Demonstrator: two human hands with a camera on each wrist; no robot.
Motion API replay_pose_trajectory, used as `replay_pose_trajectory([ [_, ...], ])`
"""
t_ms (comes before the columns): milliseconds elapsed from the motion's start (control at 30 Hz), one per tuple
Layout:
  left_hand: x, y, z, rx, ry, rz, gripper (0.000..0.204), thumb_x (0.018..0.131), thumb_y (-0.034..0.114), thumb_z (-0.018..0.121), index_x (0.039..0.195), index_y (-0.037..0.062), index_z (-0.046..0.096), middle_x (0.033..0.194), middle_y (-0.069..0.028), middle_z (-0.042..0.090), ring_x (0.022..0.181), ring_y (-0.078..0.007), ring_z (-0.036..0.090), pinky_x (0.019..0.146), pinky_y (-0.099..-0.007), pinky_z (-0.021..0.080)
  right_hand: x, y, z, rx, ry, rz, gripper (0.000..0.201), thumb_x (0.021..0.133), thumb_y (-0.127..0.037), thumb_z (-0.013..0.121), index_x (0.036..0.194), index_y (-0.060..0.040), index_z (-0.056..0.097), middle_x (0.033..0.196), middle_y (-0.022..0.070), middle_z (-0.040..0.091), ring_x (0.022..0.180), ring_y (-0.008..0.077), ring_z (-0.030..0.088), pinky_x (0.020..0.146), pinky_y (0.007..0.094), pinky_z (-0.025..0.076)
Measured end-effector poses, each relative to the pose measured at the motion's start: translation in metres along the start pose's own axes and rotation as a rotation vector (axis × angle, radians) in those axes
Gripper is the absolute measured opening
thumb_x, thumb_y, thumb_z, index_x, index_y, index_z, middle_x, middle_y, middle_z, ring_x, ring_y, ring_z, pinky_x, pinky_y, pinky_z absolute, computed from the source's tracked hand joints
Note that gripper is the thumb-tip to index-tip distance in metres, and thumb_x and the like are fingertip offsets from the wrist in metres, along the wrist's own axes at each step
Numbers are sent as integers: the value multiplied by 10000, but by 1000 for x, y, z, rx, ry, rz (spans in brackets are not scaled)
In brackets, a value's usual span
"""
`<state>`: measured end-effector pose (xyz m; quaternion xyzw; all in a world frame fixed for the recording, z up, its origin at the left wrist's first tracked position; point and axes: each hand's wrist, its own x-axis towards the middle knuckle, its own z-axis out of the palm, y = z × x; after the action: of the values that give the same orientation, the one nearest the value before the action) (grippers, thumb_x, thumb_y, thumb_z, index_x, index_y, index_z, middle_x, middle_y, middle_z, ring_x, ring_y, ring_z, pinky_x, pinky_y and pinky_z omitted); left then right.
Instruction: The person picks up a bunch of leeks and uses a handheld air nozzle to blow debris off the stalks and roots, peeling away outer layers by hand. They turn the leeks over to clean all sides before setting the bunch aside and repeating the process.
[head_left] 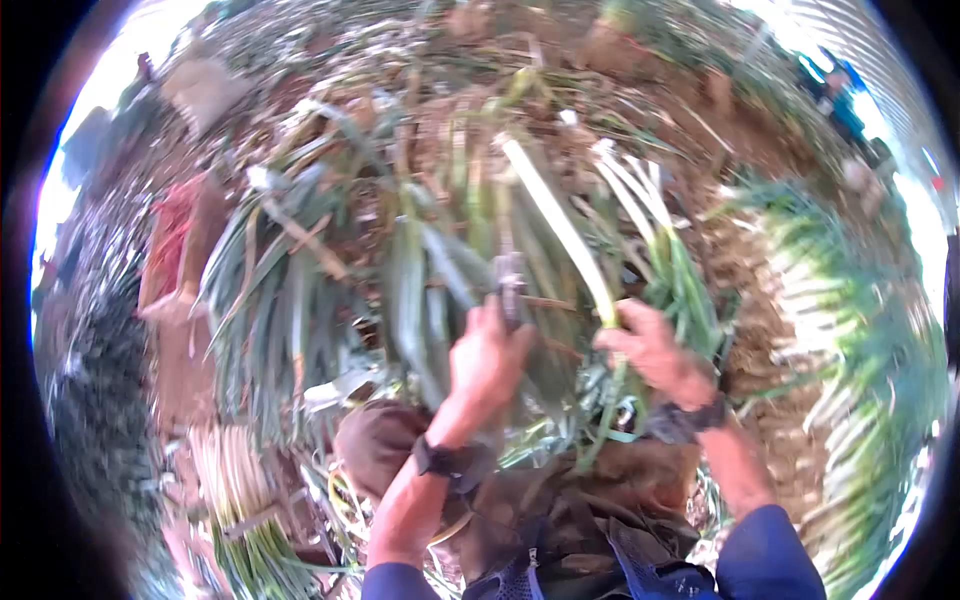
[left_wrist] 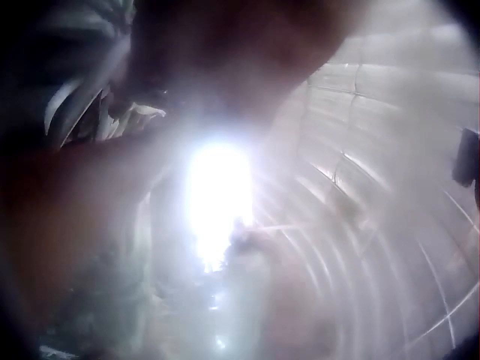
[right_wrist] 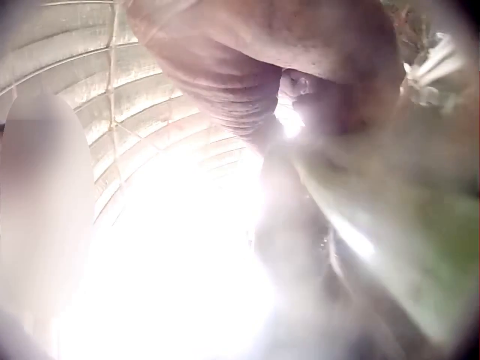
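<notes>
My right hand grips a long green onion near where its white stalk turns green. The stalk slants up and to the left, and its leaves hang down below the hand. In the right wrist view, curled fingers show close up beside a blurred green stalk. To the left, my left hand holds a narrow dark grey object that points away from me; blur hides its kind. Untrimmed green onions with long leaves lie beneath and beyond this hand. The left wrist view is mostly glare.
A few white-stalked onions lie right of the held one. Further right runs a long row of green onions on soil. A bundle of stalks sits at lower left, near a cardboard box with something red inside.
</notes>
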<state>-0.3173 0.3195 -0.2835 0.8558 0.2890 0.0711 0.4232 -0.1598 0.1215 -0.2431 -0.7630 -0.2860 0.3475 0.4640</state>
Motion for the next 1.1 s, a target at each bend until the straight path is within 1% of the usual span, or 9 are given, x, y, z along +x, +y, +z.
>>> replay_pose_trajectory([
  [267, -7, -24, 13, 29, 156, 48, 744, 936, 388, 662, 1464, -65, 397, 1154, -270, 595, 957, -441, 660, 827, -524, 539, 35, -250, 31, -78, 26, -470, 594, 966, -363, 653, 1314, 113, 586, 876, 58, 672, 624, 58, 592, 505, 182, 482],
  [400, -7, -33, 8, 7, 175, 29, 776, 913, 388, 667, 1439, -121, 411, 1178, -277, 578, 956, -442, 655, 796, -498, 566, 122, -312, 102, 276, -328, -553, 270, 992, -225, 678, 1117, 12, 713, 925, 58, 716, 708, 66, 625, 536, 181, 464],
  [533, -27, -24, 2, 12, 119, 13, 720, 938, 386, 670, 1445, -76, 448, 1198, -226, 610, 1097, -389, 643, 868, -495, 541, 189, -293, 236, 245, -357, -443, 215, 992, -291, 688, 1005, -88, 760, 875, 51, 718, 707, 121, 663, 658, 257, 576],
  [567, -30, -26, -2, -5, 104, 29, 720, 938, 386, 670, 1445, -76, 448, 1198, -226, 610, 1097, -389, 643, 868, -495, 541, 226, -259, 278, 31, -231, -981, 200, 998, -251, 682, 1034, -69, 758, 765, 40, 653, 667, 133, 634, 648, 284, 562],
  [600, -33, -31, -5, -42, 78, 217, 684, 961, 365, 646, 1460, -58, 445, 1279, -220, 587, 1122, -358, 638, 895, -462, 541, 218, -249, 297, -162, -132, -974, 197, 979, -231, 707, 1029, -45, 749, 713, 29, 583, 648, 144, 601, 616, 291, 532],
  [767, -38, -37, 31, -288, 467, 306, 487, 1025, 290, 614, 1430, 45, 500, 1372, -157, 576, 1200, -260, 576, 1032, -425, 456, 241, -172, 413, 101, -183, -218, 535, 944, -258, 758, 1319, 69, 563, 971, 163, 702, 707, 213, 647, 611, 339, 550],
  [900, -30, -54, 10, -467, 225, 358, 508, 999, 308, 630, 1381, -5, 509, 1258, -179, 605, 1077, -305, 625, 957, -478, 501, 188, -202, 315, -205, -544, -568, 856, 884, -329, 801, 1471, 152, 405, 1389, 353, 555, 1267, 391, 596, 1150, 397, 427],
  [967, -25, -39, -19, 3, -166, -61, 703, 953, 332, 665, 1464, -81, 414, 1193, -287, 587, 923, -461, 651, 816, -536, 538, 186, -191, 247, 56, -538, -652, 707, 964, -348, 722, 1481, 54, 456, 1336, 269, 622, 1250, 317, 624, 1065, 449, 528],
  [1100, -22, -28, -44, -2, 169, -218, 765, 935, 390, 675, 1472, -81, 401, 1195, -291, 576, 1000, -464, 652, 825, -531, 533, 200, -144, 86, 228, -233, -553, 774, 947, -486, 714, 1487, 11, 471, 1404, 220, 607, 1210, 270, 669, 1028, 398, 567],
])
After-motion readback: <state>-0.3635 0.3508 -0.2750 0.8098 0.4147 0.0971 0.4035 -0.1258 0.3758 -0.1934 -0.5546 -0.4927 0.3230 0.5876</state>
